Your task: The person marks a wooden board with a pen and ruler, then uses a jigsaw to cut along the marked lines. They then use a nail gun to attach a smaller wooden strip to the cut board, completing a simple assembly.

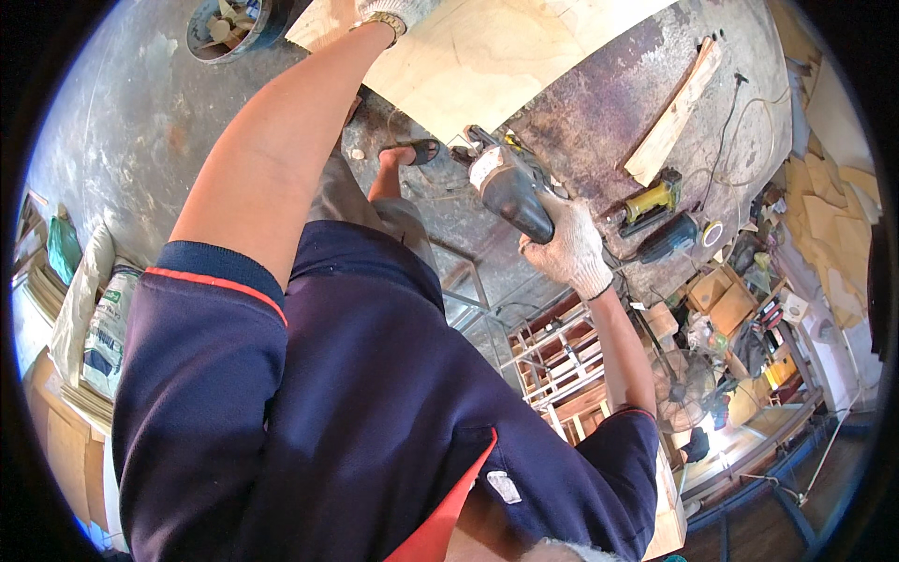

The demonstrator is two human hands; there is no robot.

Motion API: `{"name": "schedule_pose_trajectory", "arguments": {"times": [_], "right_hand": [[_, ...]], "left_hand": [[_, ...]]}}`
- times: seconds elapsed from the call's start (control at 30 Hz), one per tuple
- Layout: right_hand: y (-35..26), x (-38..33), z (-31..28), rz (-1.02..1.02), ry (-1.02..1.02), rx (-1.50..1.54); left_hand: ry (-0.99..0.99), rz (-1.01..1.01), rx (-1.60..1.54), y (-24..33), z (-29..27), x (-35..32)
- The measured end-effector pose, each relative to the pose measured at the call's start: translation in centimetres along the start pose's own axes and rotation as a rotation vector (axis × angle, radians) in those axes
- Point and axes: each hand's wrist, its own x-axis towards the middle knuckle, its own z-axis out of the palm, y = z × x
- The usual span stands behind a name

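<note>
A large pale plywood sheet [496, 61] lies on the worn metal table at the top of the view. My left hand [401, 9], in a white knit glove, rests at the sheet; its fingers are cut off by the upper edge of the picture. Wrapped in a matching glove, my right hand [569, 245] grips the rear of a dark power tool [513, 195], shaped like a jigsaw. The tool's front end is close to the sheet's near corner; whether they touch cannot be seen.
On the table to the right are a wood offcut [676, 112], a yellow-bodied tool [648, 202], a dark power tool [670, 238] and cables. A bucket of scraps [228, 28] stands far left. Metal framing [562, 361], a fan [679, 391] and clutter fill the lower right.
</note>
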Motion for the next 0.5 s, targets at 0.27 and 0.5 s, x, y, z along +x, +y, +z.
{"name": "schedule_pose_trajectory", "arguments": {"times": [0.27,0.5], "right_hand": [[-0.5,0.3,-0.1,0.000,0.000,0.025],[-1.1,0.3,0.2,0.008,0.031,0.043]], "left_hand": [[0.027,-0.005,-0.037,-0.1,0.4,0.1],[-0.002,-0.001,-0.034,-0.1,0.7,0.1]]}}
